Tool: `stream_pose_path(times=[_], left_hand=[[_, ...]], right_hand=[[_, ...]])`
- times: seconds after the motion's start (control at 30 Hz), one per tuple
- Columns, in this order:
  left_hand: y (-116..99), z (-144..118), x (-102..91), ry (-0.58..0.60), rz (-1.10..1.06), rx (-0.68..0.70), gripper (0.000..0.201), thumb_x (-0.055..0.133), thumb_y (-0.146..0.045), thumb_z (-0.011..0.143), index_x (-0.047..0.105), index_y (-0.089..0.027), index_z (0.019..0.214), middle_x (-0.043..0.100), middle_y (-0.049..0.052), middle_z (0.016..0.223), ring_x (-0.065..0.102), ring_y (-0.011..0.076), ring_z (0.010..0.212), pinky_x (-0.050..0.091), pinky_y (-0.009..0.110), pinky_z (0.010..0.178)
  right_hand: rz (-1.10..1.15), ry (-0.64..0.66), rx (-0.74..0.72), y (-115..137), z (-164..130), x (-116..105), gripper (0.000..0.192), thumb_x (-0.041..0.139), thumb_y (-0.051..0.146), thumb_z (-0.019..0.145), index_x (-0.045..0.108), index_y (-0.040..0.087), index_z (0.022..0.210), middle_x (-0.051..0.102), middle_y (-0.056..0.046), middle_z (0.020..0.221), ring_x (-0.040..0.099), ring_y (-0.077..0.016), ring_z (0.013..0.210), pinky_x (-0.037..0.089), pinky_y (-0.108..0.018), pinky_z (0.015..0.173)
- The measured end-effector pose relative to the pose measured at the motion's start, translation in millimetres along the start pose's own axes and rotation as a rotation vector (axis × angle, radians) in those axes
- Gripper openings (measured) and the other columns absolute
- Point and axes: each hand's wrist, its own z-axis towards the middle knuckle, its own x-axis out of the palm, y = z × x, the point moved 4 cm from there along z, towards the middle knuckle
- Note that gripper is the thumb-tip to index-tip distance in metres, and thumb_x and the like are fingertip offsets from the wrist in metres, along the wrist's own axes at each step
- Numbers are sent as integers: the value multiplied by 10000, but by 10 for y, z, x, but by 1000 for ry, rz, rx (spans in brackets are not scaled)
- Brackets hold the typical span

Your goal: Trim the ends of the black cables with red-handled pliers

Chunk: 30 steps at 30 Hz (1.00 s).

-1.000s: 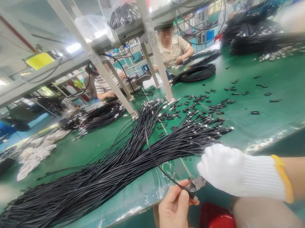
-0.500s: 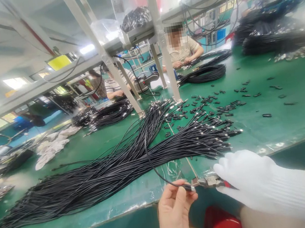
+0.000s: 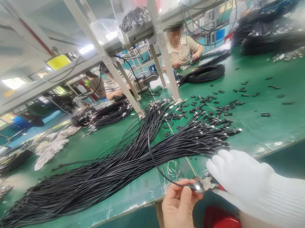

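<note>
Between the thumb and fingers of my bare left hand [image 3: 181, 211] is the end of a black cable [image 3: 161, 170], pinched just behind its connector. My right hand [image 3: 238, 177], in a white knit glove, is closed around a pair of pliers [image 3: 208, 183] with a bit of red handle showing. The plier jaws meet the tip of the connector, though their exact grip on it is blurred. Behind both hands, a large bundle of black cables [image 3: 93, 177] lies along the bench, its metal-tipped ends toward the right.
Small black plastic pieces [image 3: 229, 105] are scattered over the green bench [image 3: 287, 123]. Metal shelf posts [image 3: 164, 50] rise behind the bundle. Coiled cables [image 3: 204, 74] lie near a person in a striped shirt [image 3: 183, 51]. A red stool [image 3: 225, 227] is below the bench edge.
The plier jaws have come onto the connector end, where a small gap was before. My left hand has moved slightly right with the cable, and my gloved hand slightly left.
</note>
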Motion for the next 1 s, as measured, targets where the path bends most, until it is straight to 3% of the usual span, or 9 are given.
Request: stream_pose_path(times=[0.23,0.43,0.57,0.83,1.0], left_hand=[[24,32,-19,-28,48,93,380,988,-472,586,818,-185,768,823,55,811,727,150,648,620,232,651],[28,57,-16,46,24,104,342,961,-458,657,802,-195,808,785,25,796,712,146,677,598,240,684],[18,65,-41,47,80,153,327,921,-486,713,799,-207,832,758,7,799,686,134,683,574,233,696],[54,79,-78,-28,187,236,351,880,-549,738,782,-226,835,731,-13,831,642,102,654,533,195,684],[103,124,-133,-27,207,258,349,867,-543,761,762,-223,854,716,-13,845,632,100,662,521,204,696]], right_hand=[[0,42,-4,22,38,45,268,820,141,458,604,217,598,544,-22,567,495,-220,509,243,-333,571],[88,31,17,3,-36,73,372,889,411,554,556,250,588,559,-30,547,500,-244,477,156,-330,576],[131,11,33,7,-56,64,409,892,451,575,530,264,595,554,-19,534,495,-243,459,112,-331,590],[159,25,5,-3,43,105,393,917,385,561,553,247,608,570,-22,578,513,-237,498,165,-323,564],[51,142,-21,46,10,229,295,765,161,620,484,249,617,553,-24,572,506,-227,495,153,-337,560]])
